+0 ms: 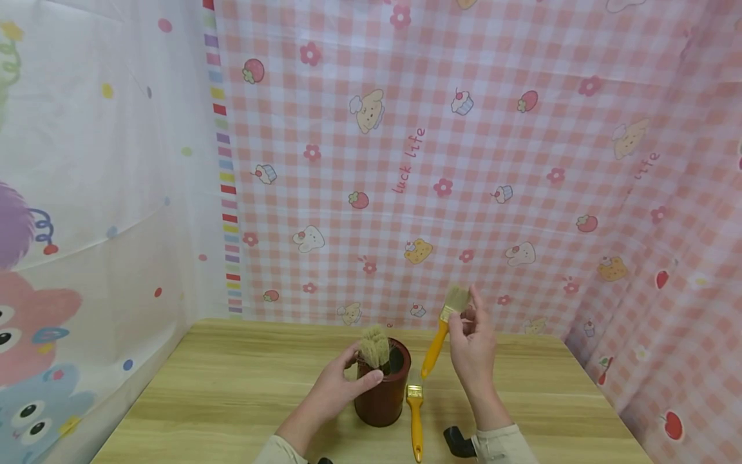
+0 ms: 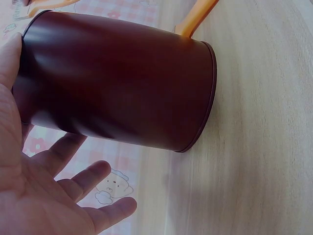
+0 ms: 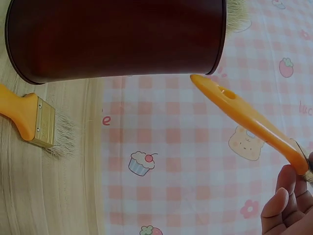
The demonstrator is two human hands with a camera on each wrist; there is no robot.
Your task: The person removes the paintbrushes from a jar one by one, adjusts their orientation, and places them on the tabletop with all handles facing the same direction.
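A dark reddish-brown cylindrical holder (image 1: 379, 403) stands upright on the table, and pale bristles (image 1: 373, 345) of a brush poke out of its mouth. My left hand (image 1: 339, 390) holds the holder near its rim, thumb on the near side; in the left wrist view the lower fingers spread away from its wall (image 2: 117, 83). Raised to the right of the holder, a paintbrush (image 1: 435, 348) with a yellow-orange handle is pinched by my right hand (image 1: 476, 351) near its metal band. Its bristles point up, and its handle (image 3: 244, 120) slants down toward the holder.
Between holder and right forearm, a second yellow-orange paintbrush (image 1: 415, 419) lies on the wooden table (image 1: 232, 386), bristles away from me. A black curved piece (image 1: 459, 442) shows beside the right sleeve. Behind the table hangs a pink checked cloth (image 1: 324, 212).
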